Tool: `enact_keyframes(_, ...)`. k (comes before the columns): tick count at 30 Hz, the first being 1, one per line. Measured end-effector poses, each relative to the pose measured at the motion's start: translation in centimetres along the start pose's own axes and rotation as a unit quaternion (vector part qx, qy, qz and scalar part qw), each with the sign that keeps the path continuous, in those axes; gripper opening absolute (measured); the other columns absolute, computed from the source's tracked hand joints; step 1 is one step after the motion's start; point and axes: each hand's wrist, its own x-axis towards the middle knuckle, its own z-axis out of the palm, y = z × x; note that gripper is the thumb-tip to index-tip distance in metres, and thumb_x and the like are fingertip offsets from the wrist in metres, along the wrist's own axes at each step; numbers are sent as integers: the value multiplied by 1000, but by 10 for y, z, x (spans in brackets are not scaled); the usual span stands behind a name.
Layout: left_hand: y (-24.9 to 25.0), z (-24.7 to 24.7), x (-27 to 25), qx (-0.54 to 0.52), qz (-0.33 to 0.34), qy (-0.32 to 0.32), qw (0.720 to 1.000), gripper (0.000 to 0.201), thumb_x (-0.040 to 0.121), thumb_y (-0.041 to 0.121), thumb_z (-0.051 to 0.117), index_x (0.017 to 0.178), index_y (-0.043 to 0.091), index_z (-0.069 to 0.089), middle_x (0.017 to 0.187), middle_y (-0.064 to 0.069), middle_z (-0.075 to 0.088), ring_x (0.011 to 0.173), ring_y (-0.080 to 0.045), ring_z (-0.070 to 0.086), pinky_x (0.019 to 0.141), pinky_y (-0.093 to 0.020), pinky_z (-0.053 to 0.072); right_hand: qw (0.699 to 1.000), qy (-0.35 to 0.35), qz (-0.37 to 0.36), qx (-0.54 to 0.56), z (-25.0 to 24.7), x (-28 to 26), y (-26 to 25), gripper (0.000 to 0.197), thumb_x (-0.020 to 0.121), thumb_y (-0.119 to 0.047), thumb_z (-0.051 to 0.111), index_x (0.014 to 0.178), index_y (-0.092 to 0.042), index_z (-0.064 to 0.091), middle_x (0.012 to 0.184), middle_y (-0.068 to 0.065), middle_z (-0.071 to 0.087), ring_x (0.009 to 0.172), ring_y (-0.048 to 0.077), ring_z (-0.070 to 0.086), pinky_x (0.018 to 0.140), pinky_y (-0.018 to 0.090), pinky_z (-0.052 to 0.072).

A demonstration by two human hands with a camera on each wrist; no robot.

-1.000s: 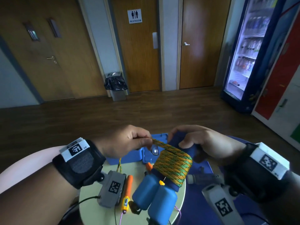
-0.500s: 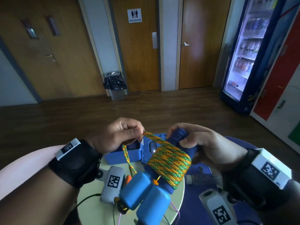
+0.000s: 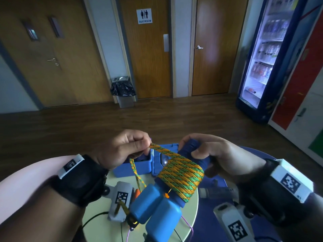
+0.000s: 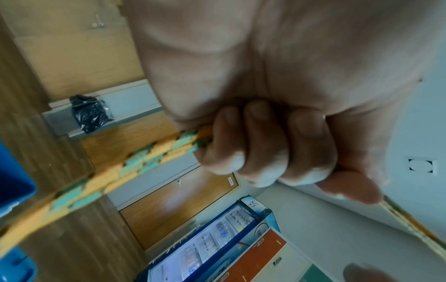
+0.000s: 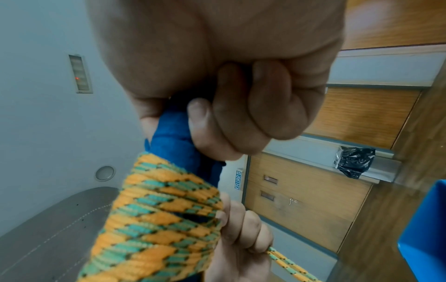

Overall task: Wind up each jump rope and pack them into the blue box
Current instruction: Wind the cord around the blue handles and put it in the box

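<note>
An orange-and-green braided jump rope (image 3: 181, 177) is coiled tightly around its two blue handles (image 3: 155, 212), held up over the small round table (image 3: 190, 215). My right hand (image 3: 206, 151) grips the dark blue upper ends of the handles (image 5: 176, 137). My left hand (image 3: 122, 147) pinches the doubled free strand of rope (image 4: 144, 160) just left of the coil, and a slack loop hangs below it. The blue box (image 3: 139, 165) stands open behind the hands. In the right wrist view the coil (image 5: 154, 219) fills the lower left.
An orange-handled rope (image 3: 137, 193) lies partly hidden on the table, with thin purple cord (image 3: 187, 224) at its front. A bin with a black bag (image 3: 123, 91) stands by the restroom door. A lit drinks fridge (image 3: 262, 55) is at the right.
The wound bundle has tilted and swung down toward me. My left hand has lifted a little with the strand, and a slack loop now hangs beneath it.
</note>
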Motion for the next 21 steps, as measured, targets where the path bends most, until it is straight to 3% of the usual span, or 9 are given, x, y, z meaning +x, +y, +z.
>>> enact_keyframes(2, -3, 3, 1, 4, -3, -15, 1000, 42, 81, 60, 68, 69, 21, 66, 59, -23, 37, 54, -16, 31, 51, -22, 25, 1000, -13, 1, 15, 2, 1, -2, 31, 65, -16, 56, 94, -11, 65, 74, 21, 43, 49, 23, 32, 39, 19, 22)
enact_keyframes(4, -10, 10, 3, -15, -11, -17, 1000, 37, 83, 55, 69, 70, 20, 66, 56, -5, 39, 52, -11, 30, 50, -18, 26, 999, -35, 7, 40, 5, 2, -4, 35, 63, -21, 60, 97, -14, 66, 78, 33, 36, 59, 34, 15, 45, 29, 14)
enact_keyframes(6, -16, 16, 4, -57, -15, -15, 998, 39, 79, 58, 73, 71, 20, 67, 57, 0, 38, 50, -8, 29, 49, -16, 26, 996, -43, 2, 79, 9, 4, -4, 36, 63, -23, 60, 98, -14, 66, 75, 43, 26, 62, 35, 10, 47, 31, 11)
enact_keyframes(8, -22, 20, 6, -94, -21, -10, 995, 36, 76, 57, 76, 70, 22, 68, 57, 6, 44, 50, -6, 35, 50, -16, 26, 992, -34, -19, 118, 12, 5, -3, 35, 63, -23, 60, 96, -14, 65, 72, 33, 21, 58, 28, 9, 47, 28, 10)
enact_keyframes(11, -46, 32, 7, -207, -89, 52, 973, 25, 73, 36, 84, 68, 18, 68, 61, 5, 56, 54, -7, 53, 53, -20, 44, 985, -2, -46, 168, 16, 11, 3, 34, 66, -22, 63, 98, -15, 63, 81, 21, 14, 54, 21, 12, 46, 24, 14)
enact_keyframes(13, -64, 47, 6, -302, -128, 109, 938, 42, 61, 22, 92, 70, 8, 54, 57, 1, 45, 48, -9, 45, 47, -21, 41, 980, 14, -56, 192, 20, 16, 8, 36, 68, -24, 65, 102, -15, 58, 73, 13, 23, 53, 18, 14, 47, 25, 14)
enact_keyframes(15, -63, 70, 5, -345, -122, 163, 916, 36, 70, 14, 77, 73, 11, 41, 51, 5, 37, 41, -5, 35, 40, -17, 31, 975, 28, -63, 212, 25, 21, 14, 38, 71, -27, 68, 104, -15, 55, 64, 8, 34, 51, 15, 18, 46, 24, 16)
enact_keyframes(17, -51, 91, 6, -357, -75, 190, 912, 25, 76, 19, 65, 70, 15, 41, 50, 8, 36, 40, -4, 31, 38, -16, 27, 971, 46, -72, 225, 29, 25, 18, 36, 75, -25, 70, 106, -15, 54, 64, 8, 39, 50, 15, 21, 44, 23, 22)
enact_keyframes(21, -42, 110, 3, -229, -26, 266, 936, 35, 76, 31, 61, 59, 14, 34, 53, -1, 26, 48, -15, 21, 48, -28, 21, 964, 94, -94, 230, 37, 31, 27, 29, 80, -22, 65, 104, -12, 53, 67, 10, 49, 51, 15, 38, 45, 22, 27)
